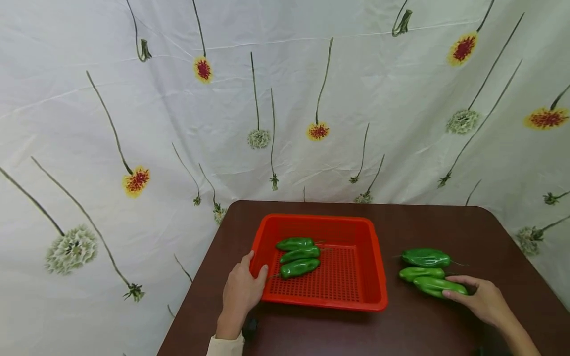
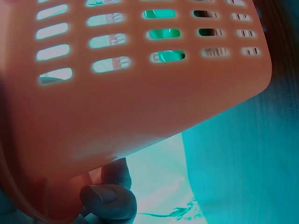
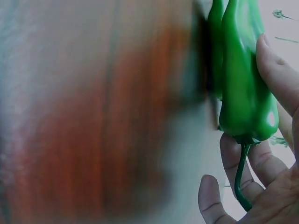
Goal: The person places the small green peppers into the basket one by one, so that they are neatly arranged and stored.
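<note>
A red plastic basket (image 1: 318, 302) with a perforated floor stands on the table, and my left hand (image 1: 242, 287) grips its left rim. In the left wrist view, the slotted basket wall (image 2: 140, 107) fills much of the frame above the fingertips. Three green peppers (image 1: 299, 268) lie in the left part of the basket. To the right of it, three more green peppers lie in a row on the table. My right hand (image 1: 483, 299) holds the nearest green pepper (image 1: 438, 286) by its stem end, thumb on one side; its stem (image 3: 239, 182) points toward the palm.
The dark brown table (image 1: 311, 331) ends at the back against a white floral cloth (image 1: 285, 109). Beyond the held pepper lie a slim green pepper (image 1: 420, 274) and a wider one (image 1: 426, 257). A small dark object (image 1: 250, 328) is beside the left wrist.
</note>
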A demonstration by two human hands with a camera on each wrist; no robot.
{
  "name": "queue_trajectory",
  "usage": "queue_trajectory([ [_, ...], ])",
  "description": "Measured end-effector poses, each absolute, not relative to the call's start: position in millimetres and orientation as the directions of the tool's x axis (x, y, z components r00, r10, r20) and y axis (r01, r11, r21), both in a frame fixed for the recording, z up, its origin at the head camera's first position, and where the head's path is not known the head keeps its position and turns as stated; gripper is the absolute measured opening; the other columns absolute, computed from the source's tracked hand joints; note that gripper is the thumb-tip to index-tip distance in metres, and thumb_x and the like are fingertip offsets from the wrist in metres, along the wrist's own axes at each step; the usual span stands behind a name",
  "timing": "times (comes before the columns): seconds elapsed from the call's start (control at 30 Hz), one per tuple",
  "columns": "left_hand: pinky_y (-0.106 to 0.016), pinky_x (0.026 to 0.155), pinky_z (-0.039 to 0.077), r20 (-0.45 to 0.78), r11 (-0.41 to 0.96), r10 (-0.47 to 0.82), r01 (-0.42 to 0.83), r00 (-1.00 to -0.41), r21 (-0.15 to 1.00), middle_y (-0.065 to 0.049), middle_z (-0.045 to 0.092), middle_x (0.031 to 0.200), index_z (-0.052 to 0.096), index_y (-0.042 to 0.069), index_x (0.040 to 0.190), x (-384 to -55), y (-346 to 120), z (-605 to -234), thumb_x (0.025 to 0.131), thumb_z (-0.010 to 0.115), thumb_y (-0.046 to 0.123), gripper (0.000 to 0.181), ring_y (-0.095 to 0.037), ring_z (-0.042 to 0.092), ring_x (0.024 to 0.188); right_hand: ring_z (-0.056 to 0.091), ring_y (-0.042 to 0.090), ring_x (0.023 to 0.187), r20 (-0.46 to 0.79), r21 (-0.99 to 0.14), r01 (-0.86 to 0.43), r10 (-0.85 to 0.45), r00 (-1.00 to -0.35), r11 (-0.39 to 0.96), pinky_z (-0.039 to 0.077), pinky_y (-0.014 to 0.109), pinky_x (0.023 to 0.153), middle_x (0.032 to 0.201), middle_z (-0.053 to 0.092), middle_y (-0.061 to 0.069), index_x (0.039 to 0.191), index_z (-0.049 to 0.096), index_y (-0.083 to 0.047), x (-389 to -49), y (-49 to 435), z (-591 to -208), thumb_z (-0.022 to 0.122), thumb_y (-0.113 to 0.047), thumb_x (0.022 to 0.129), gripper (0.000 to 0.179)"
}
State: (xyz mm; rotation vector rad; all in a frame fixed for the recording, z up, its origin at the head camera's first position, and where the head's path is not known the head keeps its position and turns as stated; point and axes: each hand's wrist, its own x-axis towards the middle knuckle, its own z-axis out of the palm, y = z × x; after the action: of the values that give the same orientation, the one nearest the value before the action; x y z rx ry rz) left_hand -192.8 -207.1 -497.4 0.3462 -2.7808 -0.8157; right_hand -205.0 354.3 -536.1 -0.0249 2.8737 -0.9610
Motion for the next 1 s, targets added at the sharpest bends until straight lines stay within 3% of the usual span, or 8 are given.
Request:
queue_trajectory([
  [0.3,-0.047,0.073,0.058,0.143,0.815,-0.290,-0.165,-0.946,0.556,-0.013,0.067,0.106,0.050,0.012,0.147,-195.3,-206.7,-498.1,0.091,0.068,0.042,0.066,-0.025,0.065,0.085,0.052,0.057,0.121,-0.035,-0.609,-0.004,-0.032,-0.999,0.793,0.052,0.056,0.079,0.136,0.056,0.034,0.128,0.069,-0.008,-214.5,350.4,-519.9,0.074,-0.054,0.085,0.063],
  [0.57,-0.049,0.075,0.058,0.141,0.815,-0.286,-0.163,-0.948,0.556,-0.014,0.067,0.107,0.050,0.011,0.147,-193.9,-207.7,-498.7,0.091,0.068,0.042,0.066,-0.026,0.065,0.086,0.063,0.041,0.105,0.055,-0.614,-0.058,-0.031,-0.998,0.787,0.054,0.042,0.069,0.132,0.062,0.029,0.129,0.068,-0.010,-226.6,336.1,-502.6,0.072,-0.054,0.087,0.060],
  [1.0,-0.051,0.075,0.058,0.150,0.823,-0.284,-0.161,-0.947,0.545,-0.014,0.068,0.109,0.051,0.011,0.146,-195.8,-207.9,-500.6,0.090,0.068,0.043,0.067,-0.028,0.067,0.090,0.061,0.041,0.113,0.160,-0.673,-0.137,-0.038,-0.986,0.727,0.052,0.039,0.075,0.133,0.063,0.024,0.131,0.067,-0.013,-254.2,290.5,-467.4,0.071,-0.052,0.089,0.057],
])
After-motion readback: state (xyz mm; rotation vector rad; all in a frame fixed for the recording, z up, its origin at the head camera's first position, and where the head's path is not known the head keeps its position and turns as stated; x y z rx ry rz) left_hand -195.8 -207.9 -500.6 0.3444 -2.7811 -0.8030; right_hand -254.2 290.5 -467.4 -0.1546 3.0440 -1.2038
